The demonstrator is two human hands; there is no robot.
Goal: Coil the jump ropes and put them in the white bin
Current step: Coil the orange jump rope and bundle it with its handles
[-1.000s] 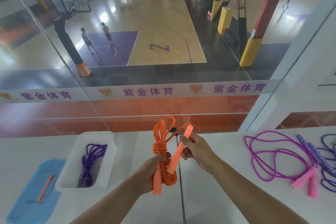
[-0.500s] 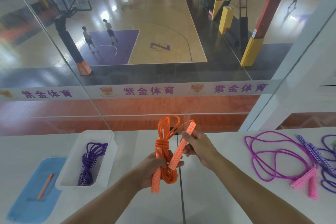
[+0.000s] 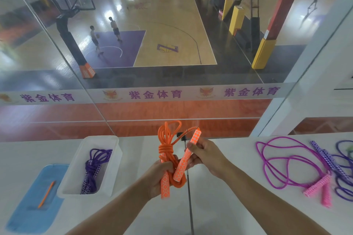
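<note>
Orange jump rope [image 3: 165, 150] bundled, knot-wrapped mid-coil, loops up at 12. Left hand [image 3: 159, 175] grips bundle plus one patterned handle; right hand [image 3: 205, 155] pinches second handle [image 3: 188, 157].

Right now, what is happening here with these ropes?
A person is bundling an orange jump rope above the white table. The left hand grips the coil and one handle; the right hand holds the other handle. A purple rope already lies in the white bin. A pink rope waits uncoiled on the right.
</note>
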